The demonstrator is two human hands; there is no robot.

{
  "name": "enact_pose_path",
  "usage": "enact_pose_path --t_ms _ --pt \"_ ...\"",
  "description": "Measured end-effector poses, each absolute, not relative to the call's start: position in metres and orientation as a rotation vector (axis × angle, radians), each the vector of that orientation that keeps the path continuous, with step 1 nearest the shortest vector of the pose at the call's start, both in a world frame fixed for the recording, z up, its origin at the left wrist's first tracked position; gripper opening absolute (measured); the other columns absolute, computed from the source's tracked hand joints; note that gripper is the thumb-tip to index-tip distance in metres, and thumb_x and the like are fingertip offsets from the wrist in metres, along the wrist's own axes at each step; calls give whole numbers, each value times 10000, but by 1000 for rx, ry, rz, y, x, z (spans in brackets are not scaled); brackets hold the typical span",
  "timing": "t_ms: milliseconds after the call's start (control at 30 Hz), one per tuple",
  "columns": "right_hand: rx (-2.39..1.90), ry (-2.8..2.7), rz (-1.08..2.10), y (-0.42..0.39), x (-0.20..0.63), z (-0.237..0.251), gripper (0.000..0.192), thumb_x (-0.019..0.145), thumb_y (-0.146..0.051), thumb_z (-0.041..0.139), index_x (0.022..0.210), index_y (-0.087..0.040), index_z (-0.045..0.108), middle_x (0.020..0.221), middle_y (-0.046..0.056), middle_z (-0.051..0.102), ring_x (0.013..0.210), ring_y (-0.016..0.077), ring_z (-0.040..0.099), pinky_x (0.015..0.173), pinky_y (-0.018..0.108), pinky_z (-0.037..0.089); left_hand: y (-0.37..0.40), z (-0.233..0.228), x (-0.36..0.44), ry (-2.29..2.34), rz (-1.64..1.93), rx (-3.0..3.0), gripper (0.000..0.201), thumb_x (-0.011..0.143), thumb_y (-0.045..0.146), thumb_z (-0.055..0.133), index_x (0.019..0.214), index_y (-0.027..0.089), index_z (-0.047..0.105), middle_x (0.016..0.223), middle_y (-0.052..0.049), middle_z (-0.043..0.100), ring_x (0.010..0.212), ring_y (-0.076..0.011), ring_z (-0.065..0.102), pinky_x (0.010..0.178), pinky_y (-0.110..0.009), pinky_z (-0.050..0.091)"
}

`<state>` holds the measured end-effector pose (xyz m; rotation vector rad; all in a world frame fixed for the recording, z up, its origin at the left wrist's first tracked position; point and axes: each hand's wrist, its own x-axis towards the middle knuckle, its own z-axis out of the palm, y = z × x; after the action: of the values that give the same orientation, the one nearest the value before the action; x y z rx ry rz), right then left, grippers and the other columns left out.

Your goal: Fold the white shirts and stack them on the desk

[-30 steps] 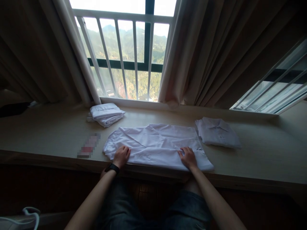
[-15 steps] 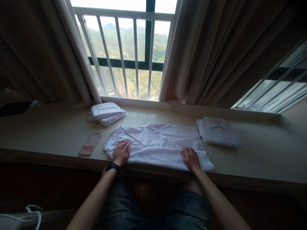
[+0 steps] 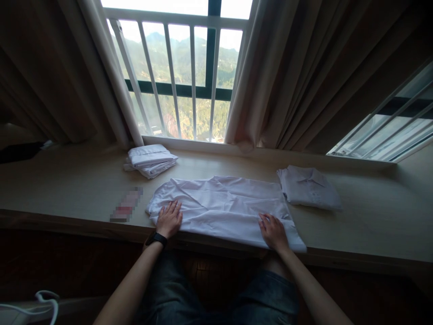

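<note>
A white shirt (image 3: 230,198), folded lengthwise with some wrinkles, lies on the wooden ledge in front of me. My left hand (image 3: 169,219), a black band on its wrist, rests flat on the shirt's left part with fingers spread. On the right part lies my right hand (image 3: 273,231), its fingers slightly bent and apart against the cloth. The near right corner of the shirt hangs a little over the ledge's front edge.
A stack of folded white cloth (image 3: 150,160) sits at the back left by the window. To the right lies a folded white collared shirt (image 3: 309,187). A blurred-out flat item (image 3: 126,205) is on the ledge (image 3: 368,216). Curtains (image 3: 287,81) flank the barred window. A white cable (image 3: 47,300) shows at lower left.
My right hand has slid right and toward me, and the right end of the shirt has shifted the same way. My left hand has barely moved.
</note>
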<state>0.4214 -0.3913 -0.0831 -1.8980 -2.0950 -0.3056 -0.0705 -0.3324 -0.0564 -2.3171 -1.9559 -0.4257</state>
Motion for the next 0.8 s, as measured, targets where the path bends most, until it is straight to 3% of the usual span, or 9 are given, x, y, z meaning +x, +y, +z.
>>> enact_pose_path --t_ms 267,367,500,800 --pt "-1904 -2052 -210 -396 421 -82 419 993 -386 392 1307 -234 625 1263 112 618 1162 275 543 1053 438 399 -334 -39 -58 -1999 -559 -2232 448 980 360 407 1354 231 617 1485 -122 527 1376 -317 460 1147 -524 308" --pt "-1895 -2032 -196 -395 420 -80 406 989 -398 404 1278 -231 635 1249 113 618 1147 271 546 1037 425 409 -339 -35 -40 -1912 -625 -2289 458 996 353 395 1397 227 578 1521 -121 484 1410 -305 426 1179 -517 273" --pt "-1926 -2011 -249 -385 419 -81 402 992 -407 407 1260 -221 641 1236 122 614 1145 278 535 1037 430 403 -338 -41 -18 -1689 -585 -2573 460 1001 400 415 1437 325 538 1548 -53 459 1466 -298 353 1212 -556 196" --pt "-1923 -2150 -167 -339 413 -68 416 1001 -424 413 1316 -239 612 1329 110 593 1221 268 505 1056 413 384 -301 -47 -31 -1833 -447 -2538 470 1001 468 402 1431 331 532 1561 -49 443 1465 -309 342 1187 -568 210"
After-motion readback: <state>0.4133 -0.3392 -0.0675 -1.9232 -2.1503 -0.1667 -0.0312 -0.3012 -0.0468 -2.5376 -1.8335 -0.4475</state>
